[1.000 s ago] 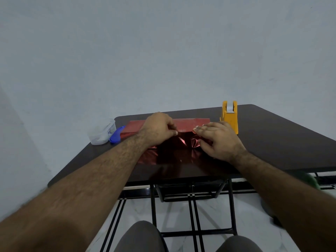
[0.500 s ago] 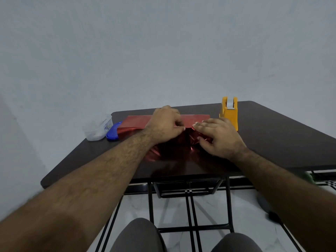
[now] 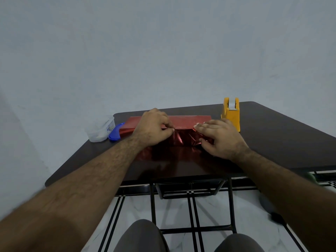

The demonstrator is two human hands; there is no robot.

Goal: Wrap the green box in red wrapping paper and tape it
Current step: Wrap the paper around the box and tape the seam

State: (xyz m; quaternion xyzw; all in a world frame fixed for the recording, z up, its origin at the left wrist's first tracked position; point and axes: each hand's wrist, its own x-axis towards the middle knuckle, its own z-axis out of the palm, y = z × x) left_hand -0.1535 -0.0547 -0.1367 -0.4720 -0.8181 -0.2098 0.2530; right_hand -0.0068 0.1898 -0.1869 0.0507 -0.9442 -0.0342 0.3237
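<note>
Shiny red wrapping paper (image 3: 183, 140) covers a flat box on the dark table (image 3: 272, 142); no green shows. My left hand (image 3: 154, 130) lies on the left part of the package, and its thumb and fingers pinch the paper's folded edge near the middle. My right hand (image 3: 218, 137) rests flat on the right part, fingers straight and pressing the crinkled paper down. A flat red flap (image 3: 189, 120) lies beyond the fold. The yellow tape dispenser (image 3: 231, 115) stands just behind my right hand.
A clear plastic tub (image 3: 100, 130) and its blue lid (image 3: 116, 132) sit at the table's left edge. A pale wall rises right behind the table. Below are the black table frame (image 3: 190, 206), white floor tiles and my knees.
The view tilted, so the table sits lower in frame. My left hand's fingers slid slightly right along the fold toward my right hand. The right hand stays pressed on the paper.
</note>
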